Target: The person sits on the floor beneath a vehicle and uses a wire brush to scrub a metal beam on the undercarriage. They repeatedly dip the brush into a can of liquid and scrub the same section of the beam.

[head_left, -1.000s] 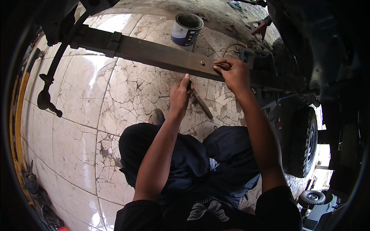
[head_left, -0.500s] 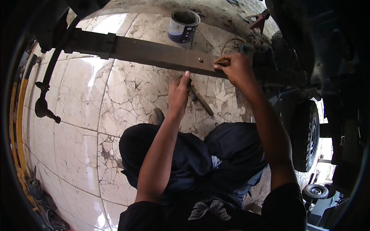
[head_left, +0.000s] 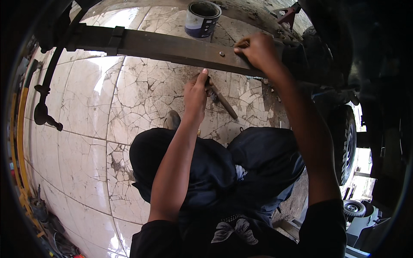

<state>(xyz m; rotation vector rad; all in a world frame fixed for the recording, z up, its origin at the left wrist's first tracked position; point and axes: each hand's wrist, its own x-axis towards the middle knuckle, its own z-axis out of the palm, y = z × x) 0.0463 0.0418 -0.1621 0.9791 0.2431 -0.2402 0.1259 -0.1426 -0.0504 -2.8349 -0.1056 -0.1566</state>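
Note:
A long, flat, rust-brown steel leaf spring (head_left: 172,49) runs across the far side. A small shiny bolt head (head_left: 222,53) shows on its top face. My right hand (head_left: 257,49) is over the spring, just right of the bolt, its fingers pinched together; what they hold, if anything, is hidden. My left hand (head_left: 195,96) is closed at the spring's near edge, thumb pointing up, around something dark that I cannot make out. Beside it a brown rod like a tool handle (head_left: 225,104) slants down to the right; its upper end is hidden by the hand.
A white-and-blue paint can (head_left: 202,20) stands beyond the spring. A dark linkage arm (head_left: 43,107) hangs at left, by yellow bars (head_left: 18,142). A tyre (head_left: 346,146) and dark vehicle parts are on the right. A red stand (head_left: 289,13) is far off. The floor is cracked tile (head_left: 81,150).
The view has shifted, so the spring and can sit higher in the picture. My right hand has moved slightly farther away and nearer the bolt. My left hand stays at the near edge.

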